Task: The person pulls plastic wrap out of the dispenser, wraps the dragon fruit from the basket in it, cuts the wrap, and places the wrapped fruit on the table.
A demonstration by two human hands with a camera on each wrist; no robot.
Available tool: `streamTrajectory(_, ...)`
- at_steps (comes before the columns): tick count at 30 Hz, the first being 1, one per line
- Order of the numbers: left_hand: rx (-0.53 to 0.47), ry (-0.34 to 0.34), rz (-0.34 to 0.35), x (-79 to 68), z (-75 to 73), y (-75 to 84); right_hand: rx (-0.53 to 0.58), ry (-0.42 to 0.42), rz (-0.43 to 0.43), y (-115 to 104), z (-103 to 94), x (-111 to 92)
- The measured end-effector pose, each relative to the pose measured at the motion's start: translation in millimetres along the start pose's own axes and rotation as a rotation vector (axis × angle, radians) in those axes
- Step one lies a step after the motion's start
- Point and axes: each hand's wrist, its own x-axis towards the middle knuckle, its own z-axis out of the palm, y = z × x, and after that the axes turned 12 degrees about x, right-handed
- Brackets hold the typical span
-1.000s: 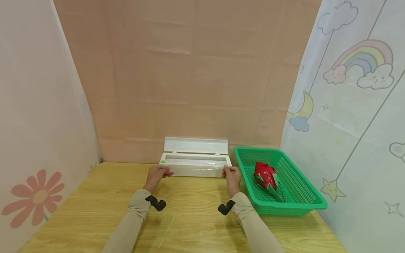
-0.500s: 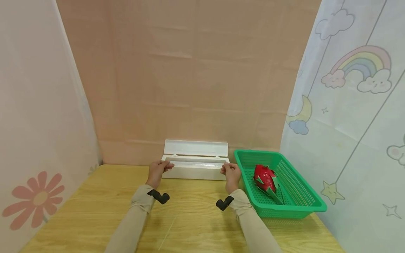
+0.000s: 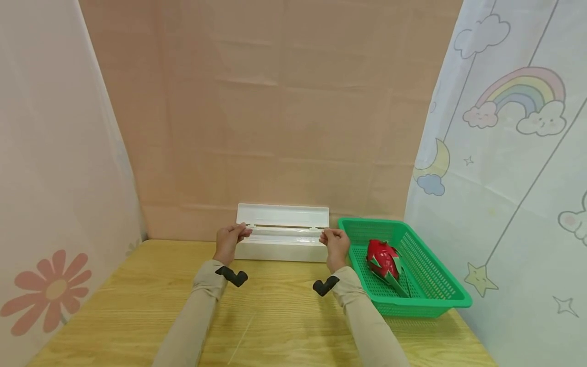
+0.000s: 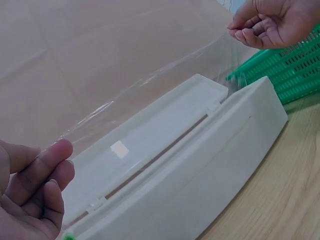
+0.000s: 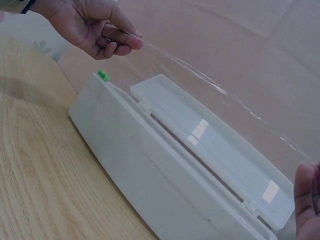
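My left hand (image 3: 227,244) pinches one end of a clear film's (image 5: 220,90) edge between thumb and fingers, and my right hand (image 3: 337,247) pinches the other end the same way. The film stretches between my two grips, its edge drawn into a thin, shiny, creased line, with the sheet running down toward the long white box (image 3: 281,252). That box sits on the wooden table (image 3: 275,321) below and between my hands, its lid (image 3: 283,214) raised beyond them. A green tab (image 5: 103,75) lies beneath my left grip. Just right of my right hand stands a green basket (image 3: 451,302) with a red dragon fruit (image 3: 382,256) inside.
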Motion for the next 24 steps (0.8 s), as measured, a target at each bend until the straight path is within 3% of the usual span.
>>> streamTrajectory(9,-0.039,0.023,0.005,4.9,0.1,11.0,0.010,-0.003,0.008,-10,7.9,3)
streamTrajectory(16,-0.023,0.008,-0.022,0.4,-1.9,21.0,0.008,-0.005,0.010,-13,9.9,3)
streamTrajectory(24,-0.014,0.030,0.010,4.2,-0.6,24.8,0.011,-0.028,-0.018,-22,13.9,3)
